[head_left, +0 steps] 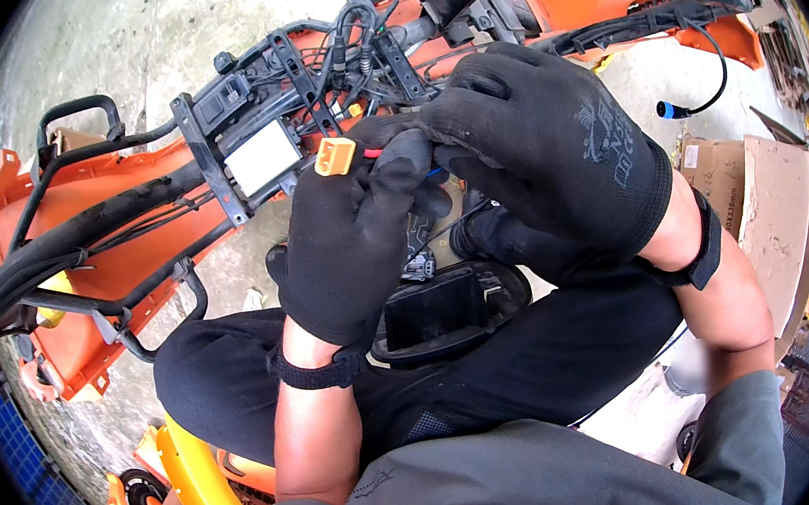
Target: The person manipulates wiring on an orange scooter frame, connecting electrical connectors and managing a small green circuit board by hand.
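Observation:
Both hands wear black gloves and meet in front of me, above my lap. My left hand (pixel 349 243) pinches a cable that ends in a yellow power connector (pixel 335 156); a short red wire shows behind the plug. Against its fingertips, my right hand (pixel 551 143) is closed, with its thumb and fingers pressed together. What lies between the right fingers is hidden; a bit of blue wire shows just below them. Beyond the hands stretches a black tubular vehicle frame (pixel 77 233) with orange panels, bundled black cables (pixel 345 57) and a silver box (pixel 261 157).
A black open tray-like part (pixel 440 313) lies between my legs. At the right, a loose black cable ends in a blue-tipped plug (pixel 673 110) above cardboard boxes (pixel 776 223). A yellow curved panel (pixel 202 486) lies at lower left.

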### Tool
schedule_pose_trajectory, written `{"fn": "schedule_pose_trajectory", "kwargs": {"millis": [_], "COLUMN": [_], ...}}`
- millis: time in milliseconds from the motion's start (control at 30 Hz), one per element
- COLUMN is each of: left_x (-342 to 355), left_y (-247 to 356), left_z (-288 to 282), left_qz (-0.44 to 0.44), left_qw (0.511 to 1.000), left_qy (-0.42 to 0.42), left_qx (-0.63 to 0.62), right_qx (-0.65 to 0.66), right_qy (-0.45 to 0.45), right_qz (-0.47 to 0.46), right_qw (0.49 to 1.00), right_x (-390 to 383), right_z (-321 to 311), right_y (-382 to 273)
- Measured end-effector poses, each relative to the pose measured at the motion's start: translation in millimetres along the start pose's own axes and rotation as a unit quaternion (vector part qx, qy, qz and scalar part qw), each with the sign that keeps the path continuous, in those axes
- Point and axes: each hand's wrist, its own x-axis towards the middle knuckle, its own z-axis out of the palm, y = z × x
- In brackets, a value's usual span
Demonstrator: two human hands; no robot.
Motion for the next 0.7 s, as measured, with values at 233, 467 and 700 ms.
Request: {"fn": "schedule_pose_trajectory", "kwargs": {"millis": [233, 467, 700], "left_x": [-2, -4, 1], "left_y": [1, -26, 4], "left_z": [0, -26, -12], "left_qz": [0.045, 0.048, 0.009], "left_qw": [0.997, 0.96, 0.999], "left_qy": [0.025, -0.007, 0.025], "left_qx": [0.05, 0.276, -0.042], "right_qx": [-0.056, 0.256, 0.436], "right_qy": [-0.035, 0.07, 0.074], "right_qz": [0.023, 0.18, 0.285], "right_qw": [0.998, 0.947, 0.85], "right_x": [6, 3, 1], "right_z": [-1, -37, -27], "right_y": [-11, -15, -2]}}
